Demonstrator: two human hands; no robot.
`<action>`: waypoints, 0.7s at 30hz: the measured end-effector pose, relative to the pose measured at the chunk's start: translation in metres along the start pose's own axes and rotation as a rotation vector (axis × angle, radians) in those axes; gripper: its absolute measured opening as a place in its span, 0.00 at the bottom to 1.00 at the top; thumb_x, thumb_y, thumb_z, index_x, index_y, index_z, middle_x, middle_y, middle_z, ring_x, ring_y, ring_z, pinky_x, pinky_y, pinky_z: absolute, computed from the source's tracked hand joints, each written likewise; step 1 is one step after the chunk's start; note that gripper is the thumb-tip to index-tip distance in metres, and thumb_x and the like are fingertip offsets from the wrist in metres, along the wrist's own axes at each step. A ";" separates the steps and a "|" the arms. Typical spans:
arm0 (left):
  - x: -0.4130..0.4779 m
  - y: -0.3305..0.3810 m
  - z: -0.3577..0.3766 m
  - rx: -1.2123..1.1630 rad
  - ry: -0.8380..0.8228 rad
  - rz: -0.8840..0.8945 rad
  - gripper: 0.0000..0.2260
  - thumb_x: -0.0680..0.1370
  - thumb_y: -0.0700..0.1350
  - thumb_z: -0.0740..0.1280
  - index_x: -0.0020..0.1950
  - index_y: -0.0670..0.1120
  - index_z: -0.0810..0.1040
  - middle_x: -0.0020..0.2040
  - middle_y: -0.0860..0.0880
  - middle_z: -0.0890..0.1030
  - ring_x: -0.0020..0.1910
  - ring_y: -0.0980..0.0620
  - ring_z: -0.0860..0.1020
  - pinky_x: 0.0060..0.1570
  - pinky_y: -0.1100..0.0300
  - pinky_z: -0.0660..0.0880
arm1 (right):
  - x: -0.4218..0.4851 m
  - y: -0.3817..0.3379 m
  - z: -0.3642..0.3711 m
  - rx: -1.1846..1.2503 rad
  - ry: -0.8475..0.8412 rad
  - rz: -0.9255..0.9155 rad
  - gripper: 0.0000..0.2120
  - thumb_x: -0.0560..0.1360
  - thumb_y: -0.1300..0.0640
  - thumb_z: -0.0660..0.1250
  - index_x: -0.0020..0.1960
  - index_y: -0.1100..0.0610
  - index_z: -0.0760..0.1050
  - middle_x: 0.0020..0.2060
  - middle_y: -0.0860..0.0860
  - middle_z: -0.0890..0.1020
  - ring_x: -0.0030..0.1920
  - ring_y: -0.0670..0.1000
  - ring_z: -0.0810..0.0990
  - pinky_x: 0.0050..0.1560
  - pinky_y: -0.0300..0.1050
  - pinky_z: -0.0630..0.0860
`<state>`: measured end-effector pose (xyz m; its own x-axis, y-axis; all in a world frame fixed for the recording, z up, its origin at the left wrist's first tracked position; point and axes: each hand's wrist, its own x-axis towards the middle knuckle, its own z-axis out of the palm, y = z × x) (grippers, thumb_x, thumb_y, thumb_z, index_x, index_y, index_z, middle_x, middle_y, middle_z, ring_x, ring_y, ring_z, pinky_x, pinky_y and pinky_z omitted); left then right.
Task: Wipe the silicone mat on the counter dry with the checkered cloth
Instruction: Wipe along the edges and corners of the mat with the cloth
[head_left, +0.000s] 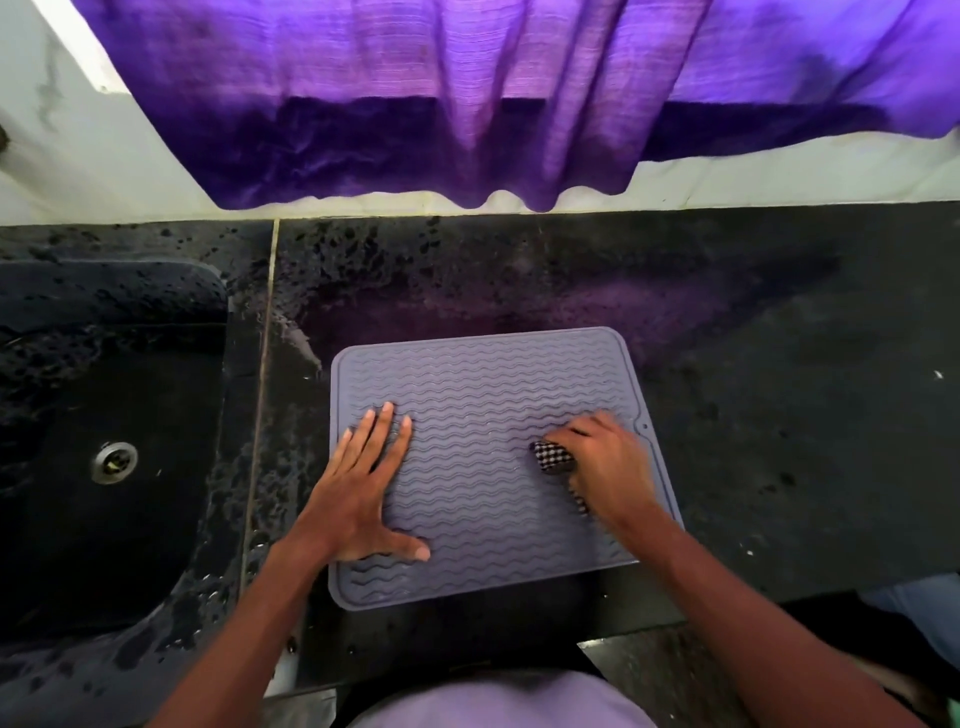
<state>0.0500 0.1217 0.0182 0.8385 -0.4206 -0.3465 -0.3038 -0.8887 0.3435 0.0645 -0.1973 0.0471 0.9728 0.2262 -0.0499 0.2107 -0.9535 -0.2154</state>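
Observation:
A grey silicone mat (483, 415) with wavy ridges lies flat on the black counter (779, 389), close to its front edge. My left hand (358, 488) rests flat on the mat's left side, fingers spread, holding nothing. My right hand (602, 467) is on the mat's right side, closed around a bunched black-and-white checkered cloth (553, 457) pressed against the mat. Most of the cloth is hidden under that hand, which looks slightly blurred.
A black sink (78, 415) with a metal drain (114, 461) sits to the left of the mat, with water drops around its rim. A purple curtain (467, 104) hangs over the white wall behind the counter. The counter's front edge is just below the mat.

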 end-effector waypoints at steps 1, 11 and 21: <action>0.007 0.006 0.000 -0.003 -0.002 0.011 0.68 0.57 0.85 0.61 0.80 0.51 0.30 0.78 0.52 0.25 0.77 0.51 0.26 0.74 0.54 0.25 | -0.005 0.019 -0.006 -0.012 0.011 0.036 0.27 0.53 0.67 0.76 0.50 0.50 0.82 0.44 0.47 0.83 0.47 0.55 0.78 0.41 0.50 0.78; 0.005 0.010 0.002 -0.005 -0.011 0.003 0.68 0.57 0.85 0.61 0.79 0.50 0.29 0.77 0.52 0.24 0.76 0.51 0.24 0.75 0.51 0.28 | -0.026 0.091 -0.030 -0.105 0.043 0.281 0.24 0.60 0.69 0.71 0.51 0.50 0.82 0.41 0.49 0.82 0.43 0.57 0.73 0.33 0.50 0.76; -0.020 -0.013 -0.011 -0.038 0.054 -0.066 0.68 0.56 0.87 0.55 0.81 0.46 0.37 0.80 0.51 0.31 0.78 0.55 0.29 0.76 0.56 0.31 | -0.012 -0.035 -0.013 0.246 0.114 0.024 0.23 0.62 0.70 0.73 0.54 0.52 0.82 0.48 0.48 0.84 0.48 0.52 0.78 0.48 0.44 0.74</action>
<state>0.0423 0.1437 0.0303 0.8794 -0.3499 -0.3227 -0.2306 -0.9063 0.3543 0.0465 -0.1687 0.0677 0.9848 0.1668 0.0493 0.1711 -0.8781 -0.4468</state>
